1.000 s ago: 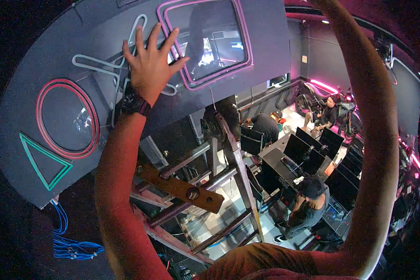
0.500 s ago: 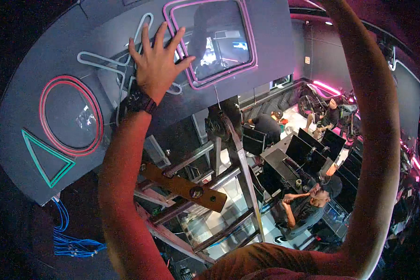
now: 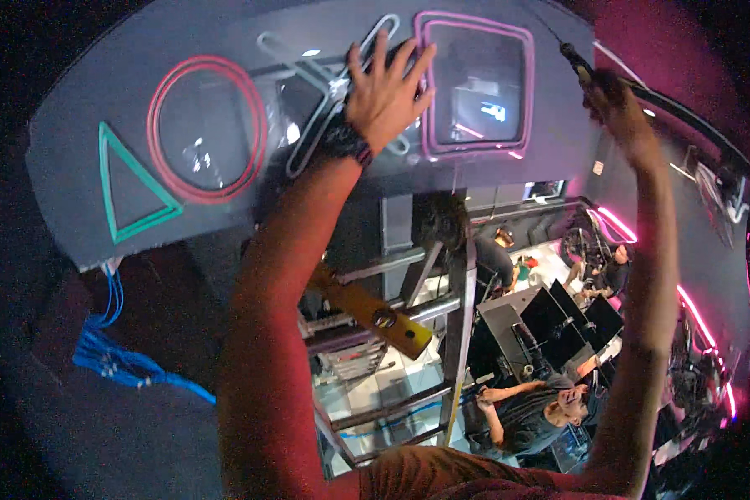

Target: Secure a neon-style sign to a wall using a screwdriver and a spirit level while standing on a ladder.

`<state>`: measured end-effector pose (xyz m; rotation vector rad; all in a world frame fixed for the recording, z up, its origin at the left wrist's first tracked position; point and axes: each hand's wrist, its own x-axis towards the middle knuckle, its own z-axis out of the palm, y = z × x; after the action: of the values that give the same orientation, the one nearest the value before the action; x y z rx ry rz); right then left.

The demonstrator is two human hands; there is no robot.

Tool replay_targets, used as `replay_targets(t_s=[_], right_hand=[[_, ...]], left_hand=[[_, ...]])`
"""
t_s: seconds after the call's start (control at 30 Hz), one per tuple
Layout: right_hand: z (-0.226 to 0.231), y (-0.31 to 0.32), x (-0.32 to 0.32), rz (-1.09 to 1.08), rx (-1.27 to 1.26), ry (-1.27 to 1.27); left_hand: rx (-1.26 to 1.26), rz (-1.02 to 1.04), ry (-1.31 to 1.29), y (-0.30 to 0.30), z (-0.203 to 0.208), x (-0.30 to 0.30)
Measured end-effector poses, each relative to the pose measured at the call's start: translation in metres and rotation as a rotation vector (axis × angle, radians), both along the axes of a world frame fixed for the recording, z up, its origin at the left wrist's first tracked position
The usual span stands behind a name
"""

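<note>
Your left hand (image 3: pixel 385 93) presses flat, fingers spread, on the unlit cross tube (image 3: pixel 325 92) of the sign panel (image 3: pixel 75 125), your right hand (image 3: pixel 612 104) is closed on a dark tool (image 3: pixel 577 62), and the cross looks not yet fixed.

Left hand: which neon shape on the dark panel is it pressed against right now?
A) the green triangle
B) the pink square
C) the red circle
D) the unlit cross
D: the left hand lies spread over the unlit cross, between the red circle and the pink square.
</note>
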<state>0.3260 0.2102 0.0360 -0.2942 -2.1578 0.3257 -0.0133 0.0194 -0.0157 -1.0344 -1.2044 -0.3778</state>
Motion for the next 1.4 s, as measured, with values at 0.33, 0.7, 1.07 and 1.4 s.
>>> replay_targets(t_s=[0.33,0.7,1.07,1.4], right_hand=[[-0.198,-0.151,-0.192,0.674,-0.661,0.126],[-0.203,-0.149,-0.277,0.723,-0.537,0.192],[-0.205,-0.161,-0.285,0.816,-0.811,0.260],[-0.211,-0.161,-0.284,0.933,-1.018,0.231]], left_hand=[[-0.109,-0.305,-0.177,-0.004,0.013,-0.008],[-0.097,-0.390,-0.026,0.002,0.009,-0.032],[-0.115,-0.418,0.002,0.007,0.011,-0.036],[-0.190,-0.317,0.067,-0.098,-0.003,-0.042]])
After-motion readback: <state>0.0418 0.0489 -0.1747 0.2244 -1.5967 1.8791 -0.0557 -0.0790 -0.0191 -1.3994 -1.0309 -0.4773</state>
